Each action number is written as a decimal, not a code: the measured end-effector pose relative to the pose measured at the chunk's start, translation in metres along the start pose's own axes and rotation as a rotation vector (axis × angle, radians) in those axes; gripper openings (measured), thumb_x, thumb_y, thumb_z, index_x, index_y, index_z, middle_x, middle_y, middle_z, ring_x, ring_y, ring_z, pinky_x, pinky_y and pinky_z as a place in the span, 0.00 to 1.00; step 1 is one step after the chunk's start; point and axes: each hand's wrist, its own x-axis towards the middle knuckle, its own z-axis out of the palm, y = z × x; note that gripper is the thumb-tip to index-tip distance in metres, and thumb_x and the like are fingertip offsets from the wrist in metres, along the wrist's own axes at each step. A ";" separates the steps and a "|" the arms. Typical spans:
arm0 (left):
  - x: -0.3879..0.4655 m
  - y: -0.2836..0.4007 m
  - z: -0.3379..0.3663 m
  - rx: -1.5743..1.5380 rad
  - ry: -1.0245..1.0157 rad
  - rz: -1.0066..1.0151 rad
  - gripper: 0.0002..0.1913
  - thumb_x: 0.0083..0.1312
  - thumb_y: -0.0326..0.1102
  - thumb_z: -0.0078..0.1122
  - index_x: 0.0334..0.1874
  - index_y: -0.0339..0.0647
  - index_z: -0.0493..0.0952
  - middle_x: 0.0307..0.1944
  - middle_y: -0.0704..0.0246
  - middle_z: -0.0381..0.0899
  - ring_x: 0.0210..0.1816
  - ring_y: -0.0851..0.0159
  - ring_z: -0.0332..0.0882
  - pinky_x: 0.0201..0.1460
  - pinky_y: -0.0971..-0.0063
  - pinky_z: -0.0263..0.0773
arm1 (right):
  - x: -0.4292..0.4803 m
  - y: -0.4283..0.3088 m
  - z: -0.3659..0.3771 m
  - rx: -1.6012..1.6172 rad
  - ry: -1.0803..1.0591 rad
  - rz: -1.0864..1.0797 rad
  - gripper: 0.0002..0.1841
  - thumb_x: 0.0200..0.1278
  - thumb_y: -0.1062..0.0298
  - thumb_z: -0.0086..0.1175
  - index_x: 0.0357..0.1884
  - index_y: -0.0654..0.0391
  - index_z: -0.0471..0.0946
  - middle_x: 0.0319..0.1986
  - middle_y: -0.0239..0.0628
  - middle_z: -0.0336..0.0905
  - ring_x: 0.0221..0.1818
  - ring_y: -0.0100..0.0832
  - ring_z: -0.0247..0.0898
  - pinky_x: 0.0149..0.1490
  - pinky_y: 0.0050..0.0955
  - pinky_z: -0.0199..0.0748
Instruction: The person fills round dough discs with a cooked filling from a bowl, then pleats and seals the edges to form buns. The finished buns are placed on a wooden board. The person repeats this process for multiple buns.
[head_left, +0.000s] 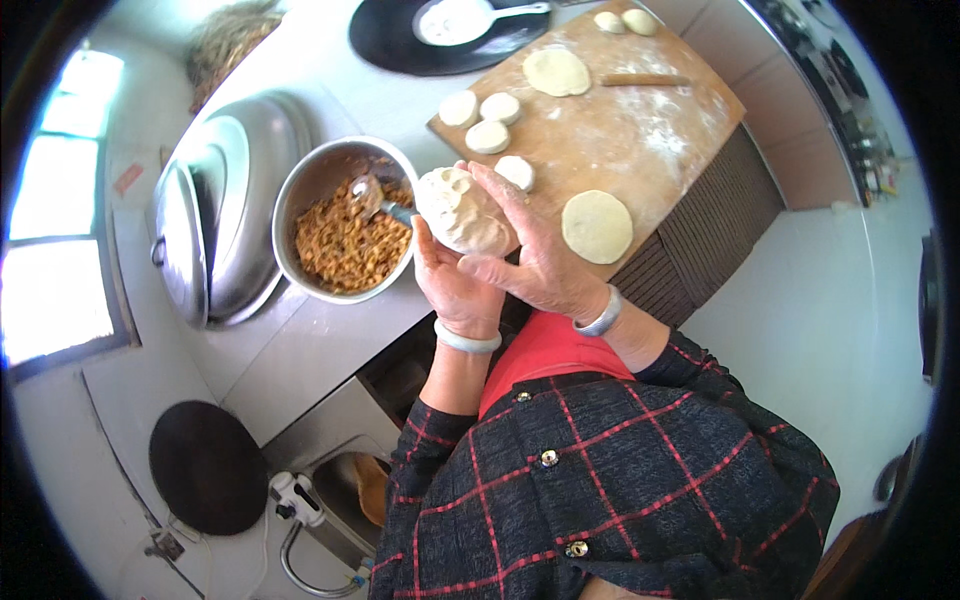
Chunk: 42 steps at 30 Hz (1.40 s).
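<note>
Between my cupped hands rests a large pale bun of dough (463, 214), its top gathered into pleats. My left hand (459, 289) supports it from below and along its near side. My right hand (536, 251) curves around its right side, fingers stretched along it. Left of the bun, a metal bowl (411, 161) holds chopped brown filling (349, 251) with a spoon (369, 193) lying in it. On the floured wooden board (600, 142) lie two flat dough rounds (598, 226), several thick dough pieces (487, 137) and a rolling pin (645, 79).
A large metal lid (259, 195) leans left of the bowl. Behind the board, a white ladle (454, 21) lies on a black pan or lid (375, 49). Two dough balls (639, 22) sit at the board's far corner. A sink (337, 480) with a faucet (296, 499) is at lower left.
</note>
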 end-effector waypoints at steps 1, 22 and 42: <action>-0.003 -0.012 0.004 0.072 0.019 -0.016 0.30 0.82 0.55 0.39 0.76 0.40 0.66 0.74 0.61 0.70 0.75 0.54 0.67 0.78 0.54 0.61 | -0.007 0.002 -0.005 -0.079 0.060 -0.008 0.49 0.62 0.53 0.72 0.78 0.66 0.58 0.74 0.53 0.64 0.76 0.45 0.61 0.78 0.40 0.56; 0.188 -0.332 -0.048 1.278 -0.157 0.139 0.20 0.82 0.40 0.44 0.65 0.34 0.75 0.60 0.64 0.79 0.61 0.66 0.75 0.68 0.70 0.68 | -0.047 0.218 -0.324 -0.352 0.107 0.219 0.42 0.61 0.63 0.71 0.74 0.65 0.63 0.68 0.58 0.70 0.70 0.52 0.69 0.72 0.42 0.68; 0.164 -0.350 -0.060 1.554 -0.127 0.073 0.26 0.82 0.41 0.43 0.76 0.33 0.64 0.73 0.52 0.68 0.75 0.53 0.64 0.79 0.64 0.56 | -0.077 0.255 -0.340 -0.539 0.120 0.105 0.54 0.48 0.61 0.77 0.77 0.64 0.58 0.70 0.56 0.66 0.74 0.57 0.60 0.79 0.48 0.57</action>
